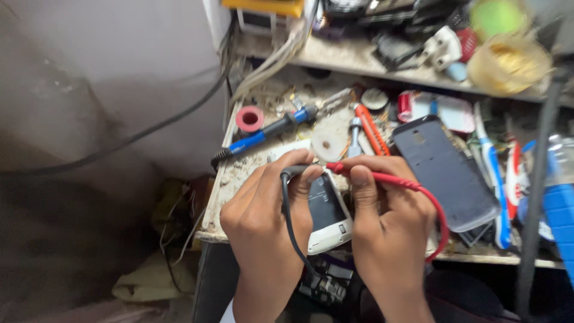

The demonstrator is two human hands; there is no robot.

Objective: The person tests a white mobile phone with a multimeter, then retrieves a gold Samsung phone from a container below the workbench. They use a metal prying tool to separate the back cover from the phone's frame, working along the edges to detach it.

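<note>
We grip the black probe lead [287,209] in our left hand [269,209] and the red probe lead [418,191] in our right hand [382,215]; both tips rest on the opened white phone [326,209], and its dark grey back cover [445,173] lies off at the right.

Two bare hands — left [263,209], right [388,221] — short nails, no rings.

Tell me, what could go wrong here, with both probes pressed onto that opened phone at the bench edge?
The opened phone lies at the bench edge, partly over it, so a push might tip it off. The left hand with the black probe and the right hand with the red probe sit close together; the tips could perhaps touch. The red lead loops beside the grey back cover and might snag.
</note>
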